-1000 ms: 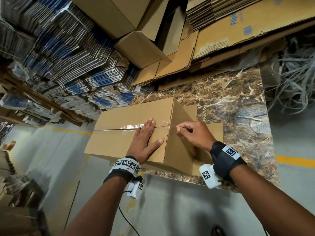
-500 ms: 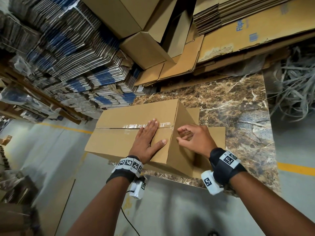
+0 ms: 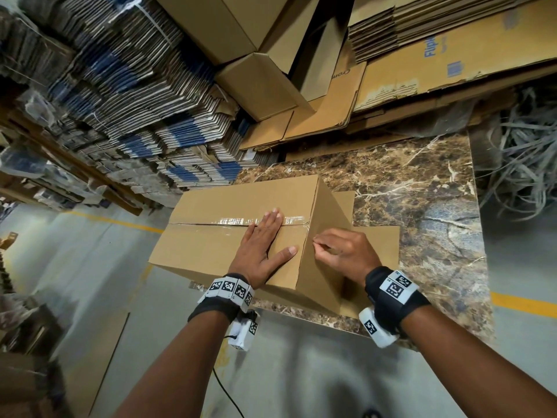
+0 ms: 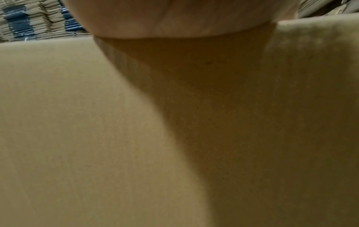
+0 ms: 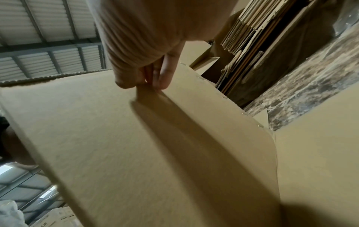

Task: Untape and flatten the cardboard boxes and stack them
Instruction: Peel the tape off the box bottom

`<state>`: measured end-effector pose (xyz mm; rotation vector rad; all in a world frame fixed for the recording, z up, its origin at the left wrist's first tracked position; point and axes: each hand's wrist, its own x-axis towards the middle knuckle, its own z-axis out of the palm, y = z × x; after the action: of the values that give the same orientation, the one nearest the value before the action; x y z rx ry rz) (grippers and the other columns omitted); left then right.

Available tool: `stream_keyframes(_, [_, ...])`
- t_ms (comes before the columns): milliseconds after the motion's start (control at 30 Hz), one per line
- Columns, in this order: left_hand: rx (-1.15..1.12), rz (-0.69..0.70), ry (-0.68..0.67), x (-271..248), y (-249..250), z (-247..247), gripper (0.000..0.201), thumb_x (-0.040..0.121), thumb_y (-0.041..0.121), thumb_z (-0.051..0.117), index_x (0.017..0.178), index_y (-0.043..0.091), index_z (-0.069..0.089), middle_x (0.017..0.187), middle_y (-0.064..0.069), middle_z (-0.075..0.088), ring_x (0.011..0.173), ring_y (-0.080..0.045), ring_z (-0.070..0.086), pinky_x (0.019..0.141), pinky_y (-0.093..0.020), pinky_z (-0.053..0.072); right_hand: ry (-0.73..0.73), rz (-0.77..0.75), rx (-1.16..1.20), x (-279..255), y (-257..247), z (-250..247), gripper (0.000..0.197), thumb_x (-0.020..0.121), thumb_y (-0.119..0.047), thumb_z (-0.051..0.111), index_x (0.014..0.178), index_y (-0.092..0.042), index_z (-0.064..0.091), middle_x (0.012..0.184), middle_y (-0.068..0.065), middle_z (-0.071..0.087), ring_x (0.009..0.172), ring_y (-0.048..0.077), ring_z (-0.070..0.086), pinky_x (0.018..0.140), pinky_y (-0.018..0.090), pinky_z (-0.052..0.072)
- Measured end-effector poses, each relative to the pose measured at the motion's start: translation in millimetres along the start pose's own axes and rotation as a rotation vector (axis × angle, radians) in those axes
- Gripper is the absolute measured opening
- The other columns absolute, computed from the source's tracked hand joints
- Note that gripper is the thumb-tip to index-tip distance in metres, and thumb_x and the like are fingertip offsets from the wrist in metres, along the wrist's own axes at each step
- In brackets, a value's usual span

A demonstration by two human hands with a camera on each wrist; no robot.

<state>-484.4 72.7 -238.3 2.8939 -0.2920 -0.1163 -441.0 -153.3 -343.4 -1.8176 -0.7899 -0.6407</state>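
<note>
A taped brown cardboard box (image 3: 217, 203) stands on the marble table (image 3: 422, 191), with clear tape (image 3: 238, 221) along its top seam and over the right edge. My left hand (image 3: 278, 235) lies flat on the box top, fingers straight across the tape. My right hand (image 3: 316, 242) is curled against the box's right side, thumb and fingertips (image 5: 163, 83) pinched at the tape end there. The clear tape between them is hard to make out. The left wrist view shows only my palm (image 4: 174, 18) pressed on the cardboard (image 4: 97, 122).
A flat cardboard piece (image 3: 379, 242) lies under the box. Stacks of flattened cartons (image 3: 120, 86) rise at left, assembled boxes (image 3: 265, 86) and big flat sheets (image 3: 452, 55) behind. A tangle of strapping (image 3: 524, 164) sits at right. The box overhangs the table's near-left edge.
My right hand's fingers went from touching the box's upper side edge, to spreading, to closing into a pinch there. My left hand has stayed flat on the top.
</note>
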Motion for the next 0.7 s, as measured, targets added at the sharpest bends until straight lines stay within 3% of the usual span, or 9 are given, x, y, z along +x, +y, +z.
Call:
stream_keyframes(167, [-0.007,-0.008,-0.004,-1,2,-2,0.087,0.092,0.08,0.03,0.163,0.032,0.012,0.17,0.016,0.003,0.155,0.002,-0.004,0.128,-0.045,0.003,0.025,-0.071,0.025,-1,5,2,0.008,0.086,-0.006,0.07,0.088,-0.005,0.077,0.086,0.004,0.072,0.073,0.017,0.066,0.07,0.027,0.057])
stream_keyframes(367, [-0.006,-0.002,0.0,-1,3,-1,0.087,0.092,0.081,0.029,0.163,0.032,0.012,0.17,0.015,0.004,0.155,0.001,-0.003,0.128,-0.046,0.003,-0.061,-0.192,-0.106,-1,9,6,0.014,0.09,-0.008,0.06,0.094,-0.001,0.072,0.09,0.01,0.067,0.078,0.022,0.061,0.075,0.029,0.053])
stream_keyframes(600, [-0.004,-0.01,-0.013,0,1,-1,0.087,0.093,0.078,0.031,0.163,0.031,0.011,0.17,0.017,0.002,0.154,0.002,-0.005,0.128,-0.045,0.002,-0.139,-0.119,-0.063,8,7,9,0.006,0.086,-0.003,0.057,0.089,-0.001,0.061,0.086,0.009,0.055,0.078,0.023,0.049,0.074,0.029,0.042])
stream_keyframes(700, [-0.003,-0.015,-0.019,0,2,-2,0.086,0.093,0.078,0.032,0.163,0.032,0.011,0.17,0.017,0.002,0.154,0.003,-0.006,0.128,-0.044,0.002,-0.156,0.023,0.011,12,7,7,0.002,0.085,-0.005,0.053,0.086,-0.007,0.054,0.084,0.003,0.048,0.076,0.019,0.043,0.067,0.028,0.039])
